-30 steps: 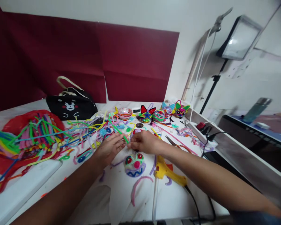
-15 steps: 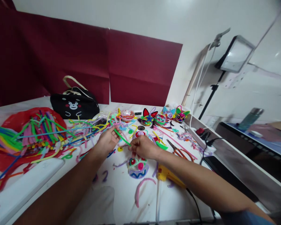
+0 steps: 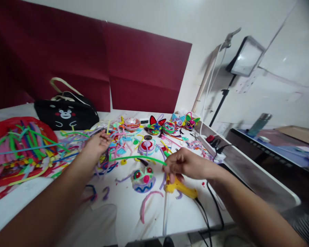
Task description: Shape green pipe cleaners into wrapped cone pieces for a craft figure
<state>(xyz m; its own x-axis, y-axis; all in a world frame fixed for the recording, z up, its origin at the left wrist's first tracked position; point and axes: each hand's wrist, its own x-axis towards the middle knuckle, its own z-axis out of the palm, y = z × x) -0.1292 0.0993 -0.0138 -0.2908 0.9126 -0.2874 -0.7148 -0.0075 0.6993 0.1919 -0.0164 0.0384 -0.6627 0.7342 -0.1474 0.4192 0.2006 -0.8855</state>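
Observation:
My right hand (image 3: pixel 181 165) pinches one end of a green pipe cleaner (image 3: pixel 139 157), which stretches leftward above the table with its far end bent. My left hand (image 3: pixel 99 142) is apart from it, fingers loosely spread over the pile of coloured pipe cleaners. Below the green strip lies a round decorated face (image 3: pixel 143 179) with red eyes, a pink nose and a blue zigzag mouth. A yellow glue gun (image 3: pixel 181 188) rests just under my right hand. Behind the face sits a red and lilac round piece (image 3: pixel 146 146). My right hand mostly hides the scissors.
Several finished colourful masks (image 3: pixel 156 125) stand at the back. A red bag (image 3: pixel 48 128) of pipe cleaners and a black bag (image 3: pixel 67 115) are at left. A pink curved strip (image 3: pixel 146 202) lies in front. The glue gun's black cord (image 3: pixel 204 212) drops over the front edge.
My hands have moved apart, the left one leftward and off the green pipe cleaner. The right has moved right, drawing the strip out. The view has shifted right.

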